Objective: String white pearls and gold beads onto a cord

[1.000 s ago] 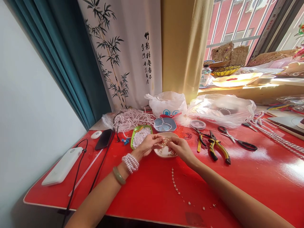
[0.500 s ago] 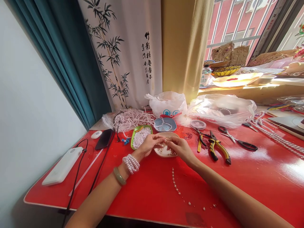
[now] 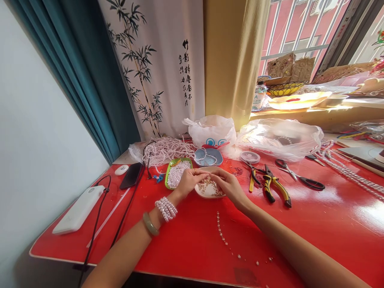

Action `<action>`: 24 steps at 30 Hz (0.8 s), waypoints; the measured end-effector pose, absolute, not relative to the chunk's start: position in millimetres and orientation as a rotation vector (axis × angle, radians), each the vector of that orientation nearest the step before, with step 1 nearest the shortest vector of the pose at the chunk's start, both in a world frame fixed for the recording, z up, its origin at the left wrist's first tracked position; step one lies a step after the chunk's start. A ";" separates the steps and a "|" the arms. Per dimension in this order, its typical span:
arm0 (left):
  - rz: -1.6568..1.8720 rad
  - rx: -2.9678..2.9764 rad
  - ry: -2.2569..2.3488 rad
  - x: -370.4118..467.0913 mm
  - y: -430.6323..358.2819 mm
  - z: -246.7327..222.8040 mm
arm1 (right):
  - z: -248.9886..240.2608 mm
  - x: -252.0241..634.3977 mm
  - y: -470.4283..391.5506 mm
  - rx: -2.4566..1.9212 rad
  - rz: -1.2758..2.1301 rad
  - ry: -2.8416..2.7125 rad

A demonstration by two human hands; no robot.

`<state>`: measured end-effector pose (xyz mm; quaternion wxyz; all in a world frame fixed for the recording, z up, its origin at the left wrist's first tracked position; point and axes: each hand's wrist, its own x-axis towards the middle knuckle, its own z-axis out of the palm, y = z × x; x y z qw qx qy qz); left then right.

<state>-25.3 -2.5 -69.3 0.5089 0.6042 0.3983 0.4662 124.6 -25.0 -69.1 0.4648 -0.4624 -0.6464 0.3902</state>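
My left hand [image 3: 190, 181] and my right hand [image 3: 226, 185] meet fingertip to fingertip above a pale dish [image 3: 207, 195] of small gold beads [image 3: 210, 185]. Both hands are closed in a pinch; whatever sits between the fingers is too small to make out. A beaded strand [image 3: 221, 232] trails over the red table below the dish, its beads spaced apart. Left of the dish, a green tray [image 3: 167, 182] holds white pearl beads [image 3: 179, 174]. Several rows of pearls [image 3: 166, 209] and a green bangle [image 3: 150, 225] circle my left wrist.
Behind the dishes lie a blue dish [image 3: 220, 158], heaped pearl strands [image 3: 168, 149] and plastic bags [image 3: 211, 130]. Pliers [image 3: 277, 187], scissors [image 3: 300, 177] and a spool [image 3: 250, 157] rest to the right. A phone [image 3: 131, 176], white power bank [image 3: 79, 210] and cables occupy the left.
My right hand has shifted slightly up and left, its fingers now meeting those of my left hand. More of the gold beads in the dish show beneath. The strand on the table stays put.
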 end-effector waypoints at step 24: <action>0.772 2.359 1.731 -63.6 13.8 -55.9 | -72.8 125.4 -24.3 -1.125 0.964 -1.557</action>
